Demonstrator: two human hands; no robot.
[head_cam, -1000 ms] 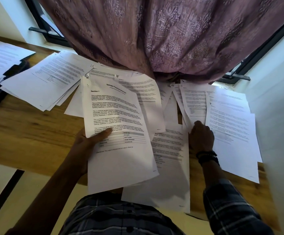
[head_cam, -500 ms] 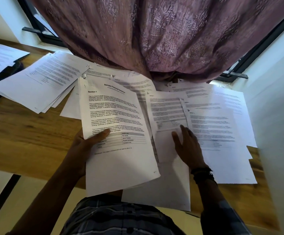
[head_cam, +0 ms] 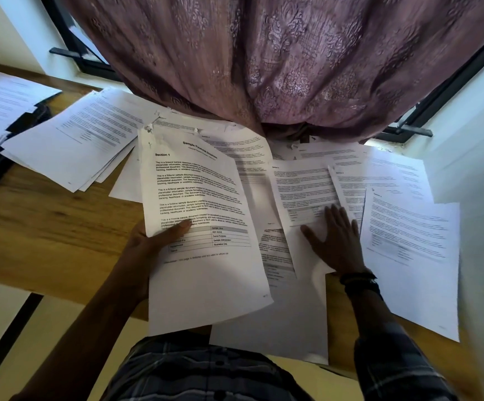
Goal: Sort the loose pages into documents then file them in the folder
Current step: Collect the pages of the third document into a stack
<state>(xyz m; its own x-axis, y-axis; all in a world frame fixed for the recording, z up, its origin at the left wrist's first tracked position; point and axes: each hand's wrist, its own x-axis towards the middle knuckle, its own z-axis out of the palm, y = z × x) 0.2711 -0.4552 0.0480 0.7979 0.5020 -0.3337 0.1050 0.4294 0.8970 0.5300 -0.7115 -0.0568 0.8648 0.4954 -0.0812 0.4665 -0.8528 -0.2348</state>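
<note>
Left hand [head_cam: 154, 241] pinched the Section 1 page [head_cam: 200, 198]; right hand [head_cam: 335, 241] lay flat, fingers spread, on a loose page [head_cam: 301, 189] right of it. Its heading wanted reading before any slide.

place: home room | cues: patterned curtain [head_cam: 264, 59], wooden desk [head_cam: 47, 227], loose pages [head_cam: 408, 241]

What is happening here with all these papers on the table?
A person is sorting printed pages. The left hand holds up the Section 1 page, thumb on its front. The right hand presses flat on a loose page among others spread over the wooden table. A pile lies further left.
</note>
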